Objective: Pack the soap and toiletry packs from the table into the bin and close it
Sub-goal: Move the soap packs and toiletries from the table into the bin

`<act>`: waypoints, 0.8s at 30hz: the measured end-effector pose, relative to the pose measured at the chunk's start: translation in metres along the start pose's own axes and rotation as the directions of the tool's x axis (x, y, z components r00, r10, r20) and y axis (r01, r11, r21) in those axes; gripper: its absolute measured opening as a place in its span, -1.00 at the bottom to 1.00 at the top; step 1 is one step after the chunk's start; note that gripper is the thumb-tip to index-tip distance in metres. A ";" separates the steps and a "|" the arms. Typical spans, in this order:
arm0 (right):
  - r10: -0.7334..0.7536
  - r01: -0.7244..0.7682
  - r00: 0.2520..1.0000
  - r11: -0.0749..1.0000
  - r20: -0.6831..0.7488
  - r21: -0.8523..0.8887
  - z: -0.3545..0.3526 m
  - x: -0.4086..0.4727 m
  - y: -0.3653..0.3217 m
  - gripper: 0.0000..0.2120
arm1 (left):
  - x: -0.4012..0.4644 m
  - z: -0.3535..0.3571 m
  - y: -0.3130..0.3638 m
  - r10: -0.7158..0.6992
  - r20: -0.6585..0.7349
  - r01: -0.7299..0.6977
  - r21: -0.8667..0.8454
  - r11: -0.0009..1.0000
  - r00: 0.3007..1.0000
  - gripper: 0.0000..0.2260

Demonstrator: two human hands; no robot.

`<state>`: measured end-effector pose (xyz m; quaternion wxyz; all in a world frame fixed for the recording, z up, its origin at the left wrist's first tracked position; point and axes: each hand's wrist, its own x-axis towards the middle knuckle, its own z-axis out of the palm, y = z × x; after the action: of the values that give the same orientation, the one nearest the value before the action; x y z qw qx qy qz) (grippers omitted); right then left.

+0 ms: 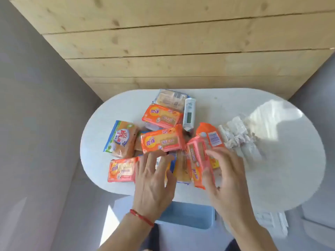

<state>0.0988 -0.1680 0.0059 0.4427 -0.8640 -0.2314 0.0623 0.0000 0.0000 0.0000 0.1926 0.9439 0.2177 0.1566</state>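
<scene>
While your left hand lies spread, fingers straight, over the blue-edged soap pack at the near edge of the white oval table, your right hand has its fingers loosely splayed against a tilted orange soap pack, though the blur hides any grip; more orange packs and a white tube lie just beyond your fingertips. Below your wrists, the open blue bin sits under the table's near edge.

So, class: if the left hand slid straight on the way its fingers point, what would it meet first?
Probably the orange soap pack just beyond the left hand, whose fingertips already lie near its close edge; depth is unclear.
</scene>
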 end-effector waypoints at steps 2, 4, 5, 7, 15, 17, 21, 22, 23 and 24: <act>-0.133 0.130 0.991 0.988 -0.030 -0.083 0.027 -0.006 0.019 -0.53 | -0.010 0.025 -0.016 0.124 -0.044 -0.123 0.020 0.992 0.991 -0.73; -0.212 0.206 0.977 0.958 -0.009 -0.200 0.046 -0.011 0.035 -0.34 | -0.013 0.042 -0.035 0.198 -0.059 -0.197 0.021 0.980 0.979 -0.69; -0.242 0.238 0.970 0.936 0.016 -0.260 0.056 -0.016 0.043 -0.25 | -0.016 0.051 -0.041 0.225 -0.081 -0.223 0.037 0.974 0.971 -0.65; -0.313 0.299 0.950 0.898 0.010 -0.324 0.061 -0.018 0.056 -0.20 | -0.015 0.060 -0.042 0.254 -0.122 -0.247 0.073 0.966 0.959 -0.58; -0.482 0.411 0.872 0.814 -0.083 -0.411 0.074 -0.021 0.084 -0.29 | -0.026 0.057 -0.049 0.334 -0.081 -0.332 0.040 0.942 0.939 -0.35; -0.467 0.387 0.880 0.810 -0.087 -0.440 0.076 -0.022 0.077 -0.28 | -0.029 0.049 -0.043 0.328 -0.060 -0.326 0.037 0.945 0.943 -0.42; -0.353 0.244 0.932 0.784 -0.087 -0.571 0.078 -0.027 0.049 -0.25 | -0.008 0.032 -0.038 0.193 -0.093 -0.191 0.033 0.981 0.977 -0.58; -0.346 0.216 0.931 0.775 -0.112 -0.594 0.077 -0.027 0.043 -0.30 | 0.003 0.029 -0.039 0.149 -0.076 -0.147 0.040 0.988 0.986 -0.55; -0.318 0.179 0.939 0.776 -0.129 -0.605 0.075 -0.027 0.035 -0.33 | 0.015 0.028 -0.036 0.105 -0.031 -0.103 0.052 0.993 0.994 -0.52; -0.263 0.139 0.956 0.797 -0.130 -0.587 0.074 -0.026 0.031 -0.34 | 0.025 0.028 -0.034 0.065 0.023 -0.066 0.070 0.995 0.998 -0.50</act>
<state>0.0632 -0.1410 -0.0652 0.1886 -0.9287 -0.2833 -0.1469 0.0200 0.0314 -0.0342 0.1559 0.9583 0.1901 0.1454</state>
